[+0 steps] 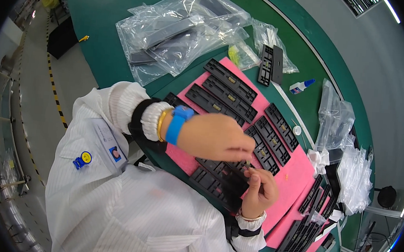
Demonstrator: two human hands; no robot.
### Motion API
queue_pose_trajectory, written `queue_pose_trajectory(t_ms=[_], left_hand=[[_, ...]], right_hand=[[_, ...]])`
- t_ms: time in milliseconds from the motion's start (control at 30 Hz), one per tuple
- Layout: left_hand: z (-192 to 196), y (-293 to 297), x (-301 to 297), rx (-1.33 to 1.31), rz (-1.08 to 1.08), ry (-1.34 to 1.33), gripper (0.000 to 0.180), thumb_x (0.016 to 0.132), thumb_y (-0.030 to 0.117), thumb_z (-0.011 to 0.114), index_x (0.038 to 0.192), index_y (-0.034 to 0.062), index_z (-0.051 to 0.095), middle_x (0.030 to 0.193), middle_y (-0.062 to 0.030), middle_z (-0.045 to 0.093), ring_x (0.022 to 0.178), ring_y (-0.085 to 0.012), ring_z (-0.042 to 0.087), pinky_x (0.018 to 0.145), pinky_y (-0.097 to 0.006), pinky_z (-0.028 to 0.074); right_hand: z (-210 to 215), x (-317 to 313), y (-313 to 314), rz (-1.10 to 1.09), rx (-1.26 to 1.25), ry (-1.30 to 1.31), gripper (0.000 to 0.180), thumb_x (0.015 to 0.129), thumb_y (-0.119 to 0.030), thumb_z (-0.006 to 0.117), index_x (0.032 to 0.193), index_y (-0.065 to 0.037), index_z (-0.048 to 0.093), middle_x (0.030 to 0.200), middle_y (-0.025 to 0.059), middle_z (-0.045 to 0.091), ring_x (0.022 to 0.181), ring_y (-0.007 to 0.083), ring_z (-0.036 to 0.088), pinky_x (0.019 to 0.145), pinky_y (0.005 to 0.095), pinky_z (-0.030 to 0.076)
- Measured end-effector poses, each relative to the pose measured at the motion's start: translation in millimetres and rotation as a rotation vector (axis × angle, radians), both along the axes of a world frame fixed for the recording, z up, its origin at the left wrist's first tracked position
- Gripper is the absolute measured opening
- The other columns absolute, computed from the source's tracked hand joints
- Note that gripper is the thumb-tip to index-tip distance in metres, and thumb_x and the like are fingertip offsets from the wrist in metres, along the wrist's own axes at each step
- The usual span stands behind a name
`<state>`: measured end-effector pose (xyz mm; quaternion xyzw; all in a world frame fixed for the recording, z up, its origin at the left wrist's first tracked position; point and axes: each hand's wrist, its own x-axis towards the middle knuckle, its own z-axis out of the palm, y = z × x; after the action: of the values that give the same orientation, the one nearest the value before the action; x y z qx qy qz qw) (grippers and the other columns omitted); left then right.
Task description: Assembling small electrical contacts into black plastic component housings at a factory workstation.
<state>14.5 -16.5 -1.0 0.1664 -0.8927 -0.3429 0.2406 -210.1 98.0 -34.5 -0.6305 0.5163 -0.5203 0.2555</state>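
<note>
Green bench (94, 44), pink mat (298, 180), black parts (230, 81) in slanted rows

Our left hand (222, 138) reaches across from the left, back upward, fingers curled, a blue wristband (175, 130) behind it. Our right hand (259, 191) rises from below, thumb and forefinger drawn close together. Fingertips nearly meet over the black parts closest to us; we cannot tell whether either hand grips anything small. Our left hand blocks our view of some parts. Beyond the mat lie clear plastic bags (211, 23) and a blue-capped bottle (298, 88).
</note>
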Motion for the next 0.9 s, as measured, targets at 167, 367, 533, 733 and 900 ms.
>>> queue_pose_trajectory(t_ms=[167,367,533,733,900], left_hand=[[19.5,-55.7,73.8,-0.128,0.383,0.048,0.027,0.1,0.03,0.057,0.099,0.006,0.069,0.087,-0.0134,0.07,0.077,-0.0335,0.067,0.07,-0.042,0.052],[-31.3,-99.8,146.2,-0.197,0.697,-0.109,0.017,0.093,0.022,0.069,0.096,0.0073,0.076,0.077,-0.0104,0.064,0.072,-0.0289,0.06,0.065,-0.038,0.047],[-39.4,-102.4,143.0,-0.362,0.618,-0.279,0.015,0.085,0.024,0.074,0.09,0.011,0.078,0.079,-0.0103,0.064,0.08,-0.0307,0.062,0.073,-0.043,0.049],[-51.9,-102.4,138.3,-0.502,0.594,-0.396,0.013,0.078,0.021,0.077,0.088,0.012,0.079,0.079,-0.0081,0.063,0.083,-0.0297,0.061,0.075,-0.043,0.049],[-58.1,-104.7,134.3,-0.441,0.585,-0.436,0.015,0.077,0.021,0.077,0.089,0.0109,0.079,0.081,-0.0091,0.065,0.086,-0.0309,0.063,0.077,-0.044,0.05]], right_hand=[[-0.1,2.0,0.7,-0.05,0.027,-0.047,0.012,0.094,-0.005,0.07,0.088,0.006,0.072,0.08,0.0135,0.072,0.073,0.0211,0.068,0.068,0.0284,0.052],[4.6,5.4,-2.6,-0.032,0.028,0.008,0.012,0.094,-0.004,0.07,0.087,0.005,0.072,0.079,0.0129,0.071,0.071,0.0197,0.068,0.066,0.0279,0.052],[4.2,6.6,-2.8,-0.041,0.062,0.01,0.012,0.094,-0.004,0.07,0.086,0.005,0.072,0.078,0.0124,0.071,0.07,0.0193,0.067,0.066,0.0274,0.052],[6.0,5.6,-3.5,-0.003,0.027,0.046,0.012,0.093,-0.004,0.071,0.085,0.005,0.07,0.079,0.0123,0.071,0.07,0.0194,0.068,0.065,0.0276,0.052],[13.9,-4.5,3.7,-0.012,-0.011,0.111,0.014,0.095,-0.005,0.068,0.085,0.004,0.069,0.079,0.0115,0.07,0.07,0.0175,0.066,0.064,0.027,0.051]])
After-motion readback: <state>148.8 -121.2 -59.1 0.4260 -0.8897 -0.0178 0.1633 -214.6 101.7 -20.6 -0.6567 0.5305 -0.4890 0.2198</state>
